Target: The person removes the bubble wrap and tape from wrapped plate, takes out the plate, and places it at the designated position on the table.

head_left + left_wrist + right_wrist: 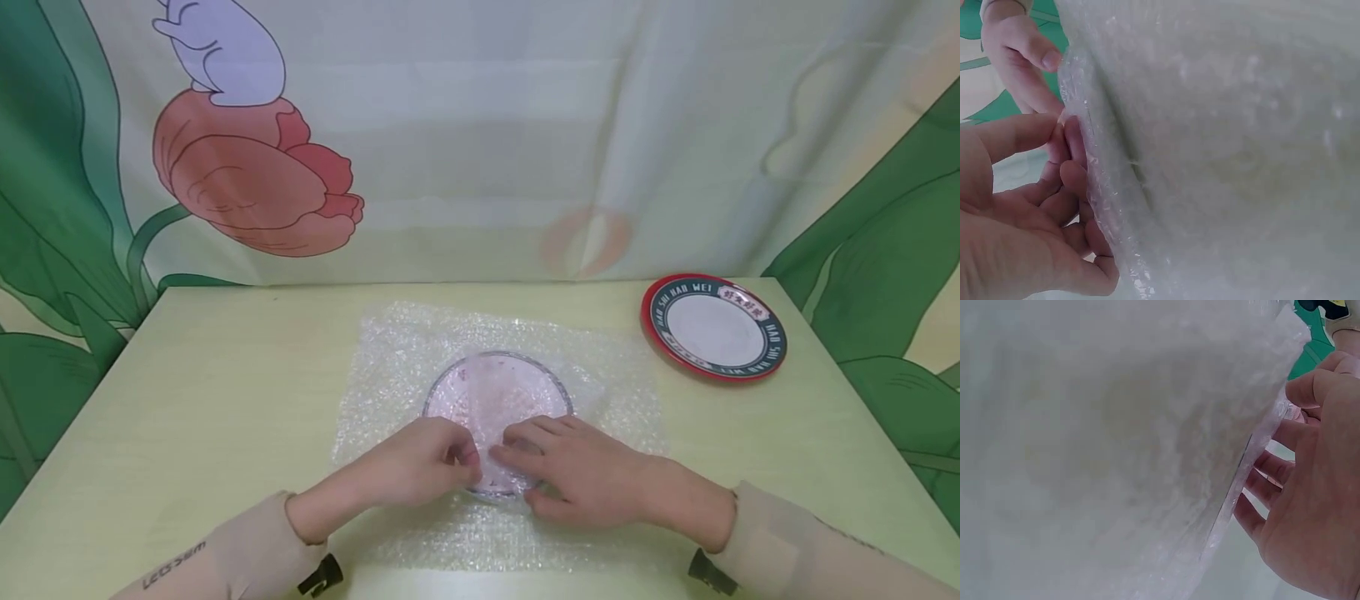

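Note:
A round plate (450, 387) with a dark rim and a pinkish face lies in the middle of the table, with clear bubble wrap (405, 358) spread around it and partly over it. My left hand (427, 462) has its fingers curled at the plate's near middle and pinches the wrap there. In the left wrist view, the fingertips of the left hand (1041, 200) meet the wrap's edge. My right hand (585, 471) rests on the wrap over the plate's right side, fingers loosely spread. The right wrist view shows the right hand (1316, 469) with fingertips against the wrap.
A second plate (716, 329), white with a dark green lettered band and red rim, sits at the table's back right. Behind the pale table (225, 400) hangs a printed curtain (465, 150) with a flower and leaves.

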`<state>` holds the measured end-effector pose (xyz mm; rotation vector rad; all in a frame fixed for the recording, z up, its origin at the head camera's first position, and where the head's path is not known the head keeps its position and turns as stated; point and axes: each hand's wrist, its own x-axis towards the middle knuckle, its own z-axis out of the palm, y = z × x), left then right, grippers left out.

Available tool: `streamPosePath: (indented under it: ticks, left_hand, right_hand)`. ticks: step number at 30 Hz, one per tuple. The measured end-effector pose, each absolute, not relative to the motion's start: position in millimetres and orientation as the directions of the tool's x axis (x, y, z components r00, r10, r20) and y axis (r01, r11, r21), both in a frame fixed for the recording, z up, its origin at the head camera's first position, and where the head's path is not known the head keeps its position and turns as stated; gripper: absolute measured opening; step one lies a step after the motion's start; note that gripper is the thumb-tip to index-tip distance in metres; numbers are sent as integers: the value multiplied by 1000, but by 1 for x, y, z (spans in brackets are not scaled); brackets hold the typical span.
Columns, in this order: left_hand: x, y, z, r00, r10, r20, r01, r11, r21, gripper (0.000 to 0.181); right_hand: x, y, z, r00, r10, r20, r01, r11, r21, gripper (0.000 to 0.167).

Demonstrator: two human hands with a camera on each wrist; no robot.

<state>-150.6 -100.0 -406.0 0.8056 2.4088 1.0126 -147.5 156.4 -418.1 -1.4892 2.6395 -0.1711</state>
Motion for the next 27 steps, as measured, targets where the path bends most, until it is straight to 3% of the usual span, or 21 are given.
streamPosePath:
  ticks: [10,16,20,27]
  left_hand:
    - [-146,-96,-407,-766,619,-173,318,600,734,11]
    - [-143,-97,-408,-754,632,-180,352,619,702,18]
    - [-141,-95,-415,-748,655,-109,450,621,642,33]
    - [-136,-90,-420,-772,635,30,539,628,561,34]
  right_hand:
    - [-143,150,-416,-541,-839,-54,-833,543,-106,52]
    - [-137,142,-418,-583,-809,-74,-807,587,-67,68]
    - [-134,137,-420,-581,-813,-32,-813,582,-13,69]
    - [-135,133,-421,-534,-844,52,-839,536,91,52]
